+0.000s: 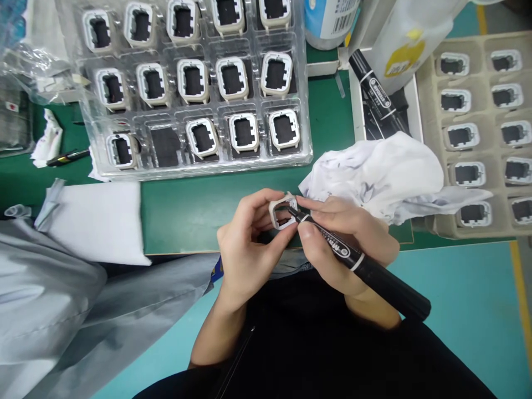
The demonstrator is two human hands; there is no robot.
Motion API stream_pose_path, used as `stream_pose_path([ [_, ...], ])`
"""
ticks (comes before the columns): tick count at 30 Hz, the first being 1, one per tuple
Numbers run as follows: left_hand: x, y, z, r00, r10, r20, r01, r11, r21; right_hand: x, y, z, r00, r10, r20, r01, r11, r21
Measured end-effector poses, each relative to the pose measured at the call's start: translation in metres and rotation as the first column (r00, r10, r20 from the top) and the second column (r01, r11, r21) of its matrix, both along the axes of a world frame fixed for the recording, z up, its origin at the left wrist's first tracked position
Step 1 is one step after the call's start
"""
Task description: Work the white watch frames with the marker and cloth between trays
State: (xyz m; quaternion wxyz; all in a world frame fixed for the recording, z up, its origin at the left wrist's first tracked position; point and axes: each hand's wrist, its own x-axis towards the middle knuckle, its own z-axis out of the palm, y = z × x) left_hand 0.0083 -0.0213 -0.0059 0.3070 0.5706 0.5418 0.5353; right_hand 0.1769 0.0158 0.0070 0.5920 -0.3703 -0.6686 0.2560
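Note:
Between thumb and fingers, my left hand (249,244) holds a small white square frame (273,213) with rounded corners, near the table's front edge. My right hand (347,241) is closed around a black marker (374,274), whose tip points up and left and meets the inner right side of the frame. Above my hands lies a clear plastic tray (208,169) with rows of similar frames; one pocket (165,147) in its front row holds no frame. A crumpled white cloth (369,172) lies just beyond my right hand.
At the right stands a beige tray (443,160) with more frames. A white box (417,108) holds another black marker (374,88) beside a clear bottle (409,44). A folded white cloth (100,221) lies at the left, near a person's grey-blue clothing (50,299).

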Motion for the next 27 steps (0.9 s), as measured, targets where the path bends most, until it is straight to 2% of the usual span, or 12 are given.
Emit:
stream_pose_path([
  [11, -0.0008, -0.0032, -0.0017, 0.988, 0.034, -0.148, -0.029, 0.999, 0.037, 0.0002, 0.0013, 0.0019, 0.997, -0.008, 0.071, 0.006, 1.000, 0.025],
  [27, -0.0013, -0.0033, -0.0013, 0.976, 0.028, -0.214, -0.014, 0.998, 0.066, -0.0002, -0.0014, 0.0022, 0.998, -0.020, 0.061, 0.019, 1.000, 0.006],
])
